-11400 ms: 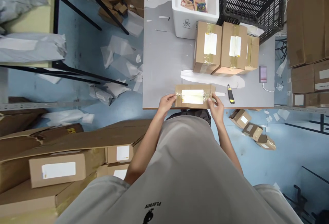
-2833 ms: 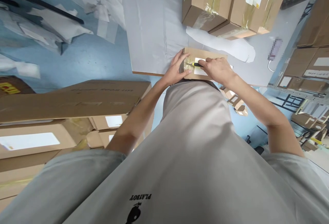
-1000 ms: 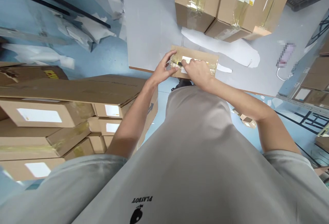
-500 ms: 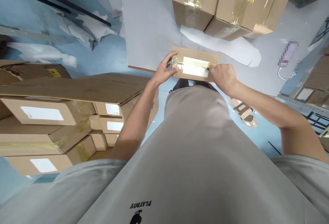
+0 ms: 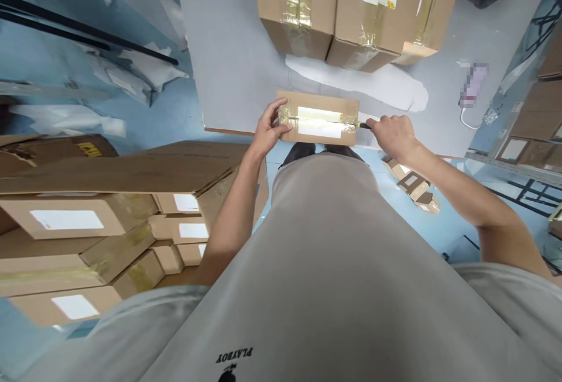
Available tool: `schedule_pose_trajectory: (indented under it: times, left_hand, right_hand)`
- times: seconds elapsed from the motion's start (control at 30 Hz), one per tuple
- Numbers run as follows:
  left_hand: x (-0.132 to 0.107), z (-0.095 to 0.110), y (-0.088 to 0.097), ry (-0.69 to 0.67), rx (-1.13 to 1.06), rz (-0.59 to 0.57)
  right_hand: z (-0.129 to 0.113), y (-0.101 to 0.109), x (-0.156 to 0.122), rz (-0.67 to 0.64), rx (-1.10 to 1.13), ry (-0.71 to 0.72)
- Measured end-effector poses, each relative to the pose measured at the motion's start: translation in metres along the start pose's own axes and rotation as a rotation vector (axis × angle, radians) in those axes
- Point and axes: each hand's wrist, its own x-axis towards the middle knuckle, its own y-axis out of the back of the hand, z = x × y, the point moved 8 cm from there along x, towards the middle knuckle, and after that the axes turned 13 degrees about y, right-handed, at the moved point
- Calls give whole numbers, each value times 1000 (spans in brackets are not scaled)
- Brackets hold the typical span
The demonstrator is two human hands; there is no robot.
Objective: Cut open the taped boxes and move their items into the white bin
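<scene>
A small cardboard box [image 5: 319,100] with a white label lies at the near edge of the grey table. Clear tape covers both its ends, and a dark slit line runs lengthwise across the label. My left hand [image 5: 268,127] grips the left end, thumb on top and fingers at the far corner. Closed around a utility knife [image 5: 364,126], my right hand [image 5: 395,138] is just beyond the box's right end. Only a short dark part of the knife with a bit of yellow shows; its tip is at the taped right edge.
Large taped cartons [image 5: 302,16] stand at the back of the table [image 5: 228,66], with a white foam sheet [image 5: 360,81] before them. A big open carton [image 5: 132,162] full of boxes is at left. Small boxes [image 5: 415,183] lie on the floor at right.
My right hand has drawn the knife rightward along the label to the box's right end. The slit line now shows along the label. My left hand keeps its hold.
</scene>
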Motion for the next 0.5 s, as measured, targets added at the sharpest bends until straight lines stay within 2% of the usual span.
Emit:
schedule_pose_trajectory:
  times: [0.13, 0.3, 0.5]
  left_hand:
    - [2, -4, 2, 68, -14, 75]
    - [2, -1, -1, 80, 20, 79]
    - [2, 5, 0, 73, 29, 136]
  right_hand:
    - [24, -16, 4, 84, 90, 44]
    - [48, -38, -1, 149, 158, 82]
    - [48, -64, 13, 218, 337, 180]
